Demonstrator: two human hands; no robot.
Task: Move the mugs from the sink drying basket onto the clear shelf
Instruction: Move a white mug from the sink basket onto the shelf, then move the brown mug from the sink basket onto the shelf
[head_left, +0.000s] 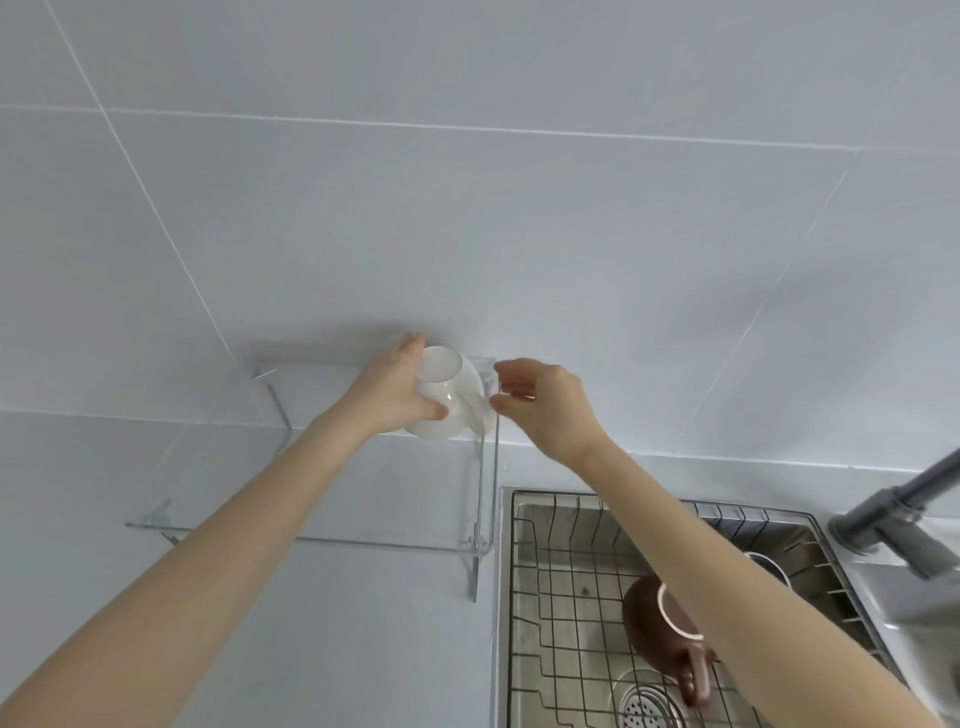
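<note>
Both forearms are bare up to the frame edge, and the hands (395, 389) carry no rings, watch or gloves

From my head, the one wide-angle camera looks forward and down along both my outstretched arms, close over the clear shelf (311, 535) at centre, the tiled wall (519, 208) filling the top, the sink drying basket (571, 597) lower right.
</note>
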